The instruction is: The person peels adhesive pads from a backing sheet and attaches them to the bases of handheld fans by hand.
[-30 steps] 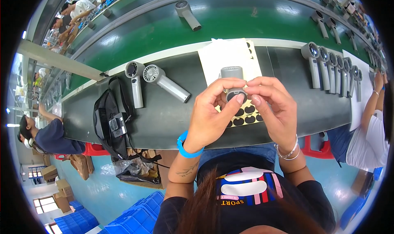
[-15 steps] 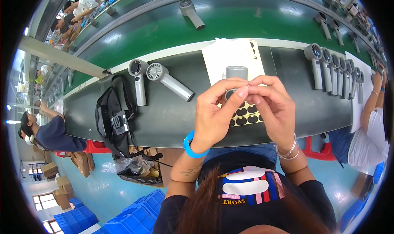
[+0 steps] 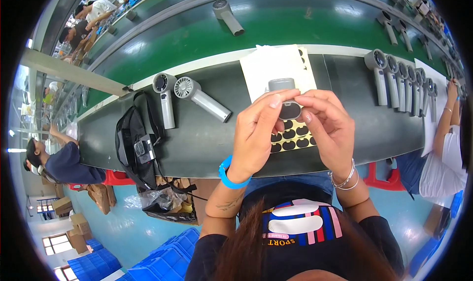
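As the head view looks down on the table (image 3: 207, 145), the left hand (image 3: 252, 135) has its fingers clamped on a grey device (image 3: 282, 83), held above pale sheets (image 3: 255, 71) with its dark oval end (image 3: 289, 111) toward the person; the right hand (image 3: 331, 129) meets it from the other side, fingers bent close at the oval's edge, though whether they grip I cannot tell. Dark oval pieces (image 3: 301, 143) lie on the sheet below, two grey fans (image 3: 204, 102) and a black bag (image 3: 127, 140) rest to the left, and more fans (image 3: 380, 86) line up at right
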A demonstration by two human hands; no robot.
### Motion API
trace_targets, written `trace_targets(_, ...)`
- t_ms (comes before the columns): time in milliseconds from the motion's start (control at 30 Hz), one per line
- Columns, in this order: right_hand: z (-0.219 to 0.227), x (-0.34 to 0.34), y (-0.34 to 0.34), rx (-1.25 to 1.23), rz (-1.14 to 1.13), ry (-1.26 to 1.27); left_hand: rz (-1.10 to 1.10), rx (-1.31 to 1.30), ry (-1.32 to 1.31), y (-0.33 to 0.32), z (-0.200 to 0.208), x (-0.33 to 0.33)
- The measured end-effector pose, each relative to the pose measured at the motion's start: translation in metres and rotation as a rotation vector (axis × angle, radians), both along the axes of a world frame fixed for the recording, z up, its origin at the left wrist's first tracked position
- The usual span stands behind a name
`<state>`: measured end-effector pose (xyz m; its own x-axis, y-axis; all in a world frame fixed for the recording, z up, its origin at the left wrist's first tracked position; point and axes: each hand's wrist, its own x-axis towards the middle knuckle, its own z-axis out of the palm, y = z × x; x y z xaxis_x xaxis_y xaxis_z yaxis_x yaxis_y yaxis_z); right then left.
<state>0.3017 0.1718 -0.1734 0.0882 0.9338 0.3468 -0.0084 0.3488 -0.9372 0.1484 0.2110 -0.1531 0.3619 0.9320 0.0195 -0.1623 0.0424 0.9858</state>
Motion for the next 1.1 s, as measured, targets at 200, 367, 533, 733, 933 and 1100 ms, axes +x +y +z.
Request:
trace_targets(200,-0.003,0.003,-0.001,0.011,0.000,-0.011,0.070,0.314,0.199,-0.005,-0.011,0.008)
trace_targets(367,-0.005,-0.005,0.001,0.087,-0.033,-0.026,0.200,0.493,0.265,-0.008,-0.016,0.013)
trace_targets(533,-0.005,-0.006,0.003,0.058,-0.015,0.089,0.170,0.525,0.240,-0.006,-0.011,0.011)
trace_targets(733,-0.010,-0.012,0.005,0.043,-0.072,0.115,0.156,0.442,0.245,-0.011,-0.013,0.011)
trace_targets(933,-0.012,-0.015,0.010,0.105,-0.126,0.031,0.047,0.302,0.143,-0.006,-0.007,0.002)
trace_targets(1100,-0.009,-0.013,0.010,0.054,-0.091,0.067,0.032,0.295,0.068,0.000,-0.012,0.002)
